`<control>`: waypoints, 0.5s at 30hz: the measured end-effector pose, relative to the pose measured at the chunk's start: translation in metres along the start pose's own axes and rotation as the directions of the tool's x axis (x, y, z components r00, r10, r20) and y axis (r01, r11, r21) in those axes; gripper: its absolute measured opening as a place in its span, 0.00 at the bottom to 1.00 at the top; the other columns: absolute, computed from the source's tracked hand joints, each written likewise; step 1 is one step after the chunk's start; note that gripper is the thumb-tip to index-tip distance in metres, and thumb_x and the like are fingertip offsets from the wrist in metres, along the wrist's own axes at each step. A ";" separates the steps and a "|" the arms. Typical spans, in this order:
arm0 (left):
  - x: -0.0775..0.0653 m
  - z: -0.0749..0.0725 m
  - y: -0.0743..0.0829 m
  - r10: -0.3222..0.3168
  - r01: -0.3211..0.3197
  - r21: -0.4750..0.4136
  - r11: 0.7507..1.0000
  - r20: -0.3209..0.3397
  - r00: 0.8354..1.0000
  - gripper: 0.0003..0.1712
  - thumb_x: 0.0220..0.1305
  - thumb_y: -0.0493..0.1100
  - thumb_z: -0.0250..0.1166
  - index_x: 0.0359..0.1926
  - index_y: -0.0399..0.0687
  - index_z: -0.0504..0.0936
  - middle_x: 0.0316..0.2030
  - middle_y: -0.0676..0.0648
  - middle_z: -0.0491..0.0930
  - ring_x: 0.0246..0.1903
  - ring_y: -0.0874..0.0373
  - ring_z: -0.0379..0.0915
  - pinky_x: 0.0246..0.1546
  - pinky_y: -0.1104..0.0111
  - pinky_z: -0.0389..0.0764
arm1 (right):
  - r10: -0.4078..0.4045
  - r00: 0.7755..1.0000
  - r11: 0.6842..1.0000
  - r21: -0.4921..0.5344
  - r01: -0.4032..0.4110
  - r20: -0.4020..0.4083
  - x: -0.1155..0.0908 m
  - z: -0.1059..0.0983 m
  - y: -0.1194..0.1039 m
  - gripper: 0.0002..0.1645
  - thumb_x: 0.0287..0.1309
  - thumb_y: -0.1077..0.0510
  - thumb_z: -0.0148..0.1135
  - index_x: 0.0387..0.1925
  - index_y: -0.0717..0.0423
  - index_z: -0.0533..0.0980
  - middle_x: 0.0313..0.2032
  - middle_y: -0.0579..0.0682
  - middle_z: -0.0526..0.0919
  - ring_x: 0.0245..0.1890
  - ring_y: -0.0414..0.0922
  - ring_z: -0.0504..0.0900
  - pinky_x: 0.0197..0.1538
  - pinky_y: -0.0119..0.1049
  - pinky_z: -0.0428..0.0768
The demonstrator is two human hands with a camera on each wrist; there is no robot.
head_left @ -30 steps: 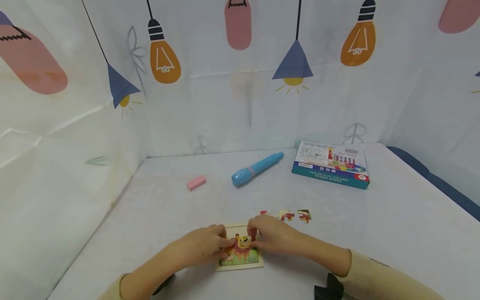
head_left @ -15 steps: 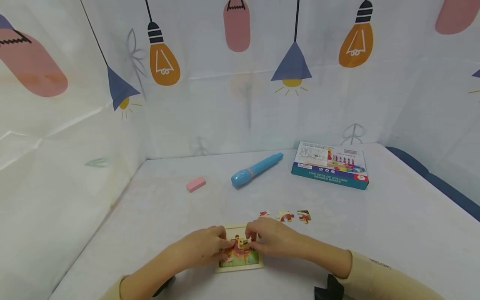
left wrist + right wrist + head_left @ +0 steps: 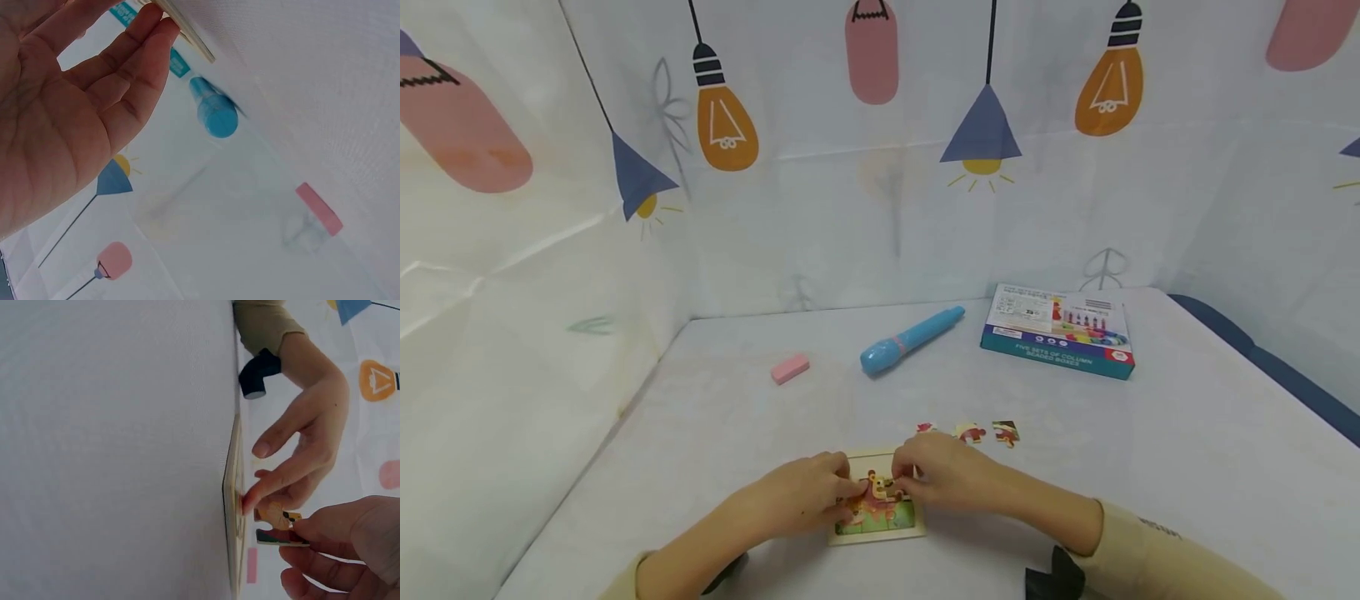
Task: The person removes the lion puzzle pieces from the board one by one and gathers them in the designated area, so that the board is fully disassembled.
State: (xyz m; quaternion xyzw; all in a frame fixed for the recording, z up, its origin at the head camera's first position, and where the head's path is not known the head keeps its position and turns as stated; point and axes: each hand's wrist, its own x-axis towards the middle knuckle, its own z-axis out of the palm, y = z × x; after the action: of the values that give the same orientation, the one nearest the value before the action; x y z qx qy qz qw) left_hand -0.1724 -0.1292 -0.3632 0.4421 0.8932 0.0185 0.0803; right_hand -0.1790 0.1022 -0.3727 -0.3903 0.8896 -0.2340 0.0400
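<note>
A bear picture puzzle in a pale wooden frame [image 3: 876, 538] lies on the table between both hands. My left hand [image 3: 808, 492] lies over the frame's left side, one fingertip touching the board in the right wrist view. The left wrist view shows this hand's fingers [image 3: 140, 81] loosely bent beside the frame's edge. With thumb and fingers, my right hand [image 3: 947, 471] pinches a puzzle piece [image 3: 273, 515] bearing part of the bear's face. That piece is tilted over the right half of the board. Three loose puzzle pieces [image 3: 1006, 432] lie behind the right hand, one partly hidden.
Farther back are a pink eraser-like block [image 3: 790, 368], a blue microphone-shaped object [image 3: 910, 340] and a flat box labelled column beaded boxes [image 3: 1058, 332]. A white sheet printed with lamps [image 3: 981, 125] hangs behind the table.
The right hand has shifted slightly left over the board. The piece in it has tipped, so the bear's face shows less. The left hand has stayed in place.
</note>
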 end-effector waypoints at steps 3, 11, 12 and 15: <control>-0.002 0.000 0.000 -0.013 0.013 0.002 1.000 0.001 1.000 0.22 0.58 0.49 0.63 0.55 0.54 0.77 0.35 0.55 0.71 0.27 0.67 0.61 0.28 0.78 0.69 | -0.017 1.000 1.000 0.003 0.018 -0.018 0.001 -0.005 0.000 0.03 0.56 0.59 0.61 0.29 0.46 0.78 0.27 0.32 0.75 0.27 0.32 0.70 0.34 0.25 0.72; -0.001 -0.001 0.002 -0.028 0.028 -0.015 0.999 0.012 1.000 0.24 0.58 0.50 0.63 0.56 0.55 0.76 0.35 0.55 0.70 0.27 0.67 0.61 0.28 0.77 0.68 | -0.037 0.996 0.998 0.043 0.041 -0.077 -0.007 -0.022 0.005 0.03 0.57 0.58 0.60 0.30 0.50 0.78 0.24 0.32 0.74 0.25 0.33 0.71 0.30 0.25 0.72; 0.000 -0.001 0.002 -0.033 0.034 -0.019 0.999 0.019 0.999 0.24 0.59 0.50 0.62 0.57 0.55 0.76 0.35 0.55 0.70 0.27 0.67 0.61 0.29 0.77 0.68 | -0.030 0.997 0.998 0.058 0.034 -0.075 -0.009 -0.024 0.006 0.02 0.57 0.58 0.60 0.29 0.50 0.78 0.24 0.33 0.74 0.25 0.33 0.71 0.30 0.25 0.72; 0.001 -0.001 0.002 -0.054 0.055 -0.027 0.998 0.042 0.998 0.24 0.59 0.51 0.62 0.57 0.55 0.75 0.36 0.55 0.70 0.28 0.67 0.61 0.30 0.77 0.68 | -0.012 0.998 0.997 0.081 0.018 -0.064 -0.015 -0.030 0.010 0.03 0.57 0.59 0.60 0.29 0.51 0.78 0.24 0.33 0.75 0.25 0.31 0.70 0.29 0.26 0.73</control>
State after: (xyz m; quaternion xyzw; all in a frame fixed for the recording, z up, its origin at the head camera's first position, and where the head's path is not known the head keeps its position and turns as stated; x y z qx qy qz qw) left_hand -0.1713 -0.1274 -0.3617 0.4166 0.9028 0.0198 0.1054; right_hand -0.1835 0.1302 -0.3526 -0.3874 0.8771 -0.2828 0.0260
